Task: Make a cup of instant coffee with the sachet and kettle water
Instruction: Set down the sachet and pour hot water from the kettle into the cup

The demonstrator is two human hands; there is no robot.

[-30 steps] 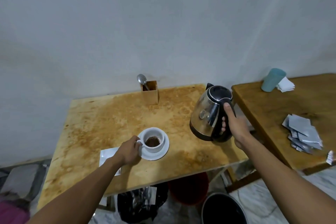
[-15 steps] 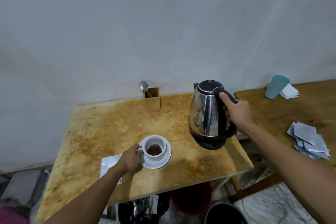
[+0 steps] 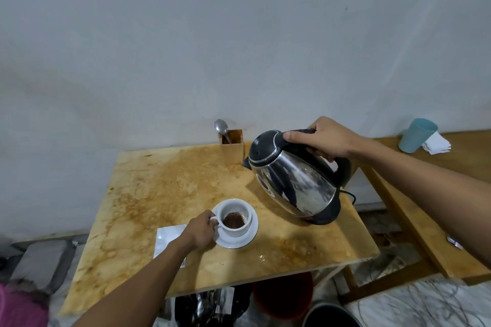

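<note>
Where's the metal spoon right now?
In the head view, the metal spoon stands bowl-up in the small wooden holder at the stained wooden table's back edge by the wall, just left of the tilted steel kettle.

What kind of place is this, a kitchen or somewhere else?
Probably a makeshift drinks corner, not a fitted kitchen: a stained wooden table against a bare wall, an electric kettle, and a spoon in a wooden holder.

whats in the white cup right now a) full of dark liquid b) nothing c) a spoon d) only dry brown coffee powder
d: the cup, steadied by the left hand, shows only a brown heap of powder at its bottom; the kettle in the right hand is tilted but no water is seen leaving it.
</note>
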